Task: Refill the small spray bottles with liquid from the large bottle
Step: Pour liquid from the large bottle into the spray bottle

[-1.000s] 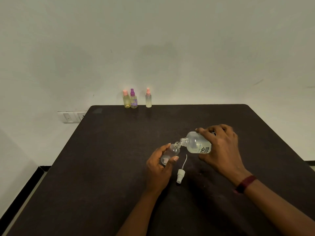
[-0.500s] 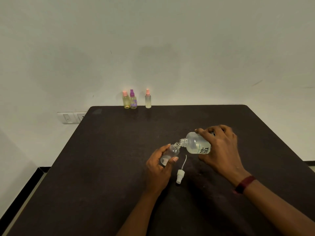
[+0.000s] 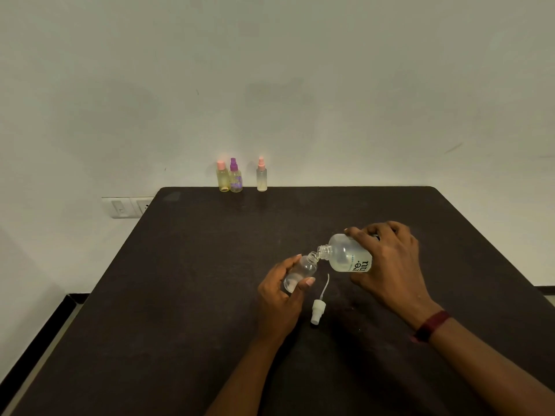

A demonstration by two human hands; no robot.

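My right hand [image 3: 390,265] grips the large frosted bottle [image 3: 345,255], tipped to the left with its open neck touching the mouth of a small clear bottle [image 3: 301,270]. My left hand [image 3: 277,298] holds that small bottle tilted toward the large one, a little liquid at its bottom. Its white spray cap [image 3: 317,310] with a thin tube lies on the dark table [image 3: 180,295] between my hands.
Three small spray bottles stand at the table's far edge by the wall: a yellowish one with a pink cap [image 3: 222,177], one with a purple cap [image 3: 235,176] and a clear one with a pink cap [image 3: 262,175]. A wall socket plate [image 3: 127,207] sits left of the table.
The hands and both bottles hold almost the same pose. The large bottle stays tipped against the small one's mouth.
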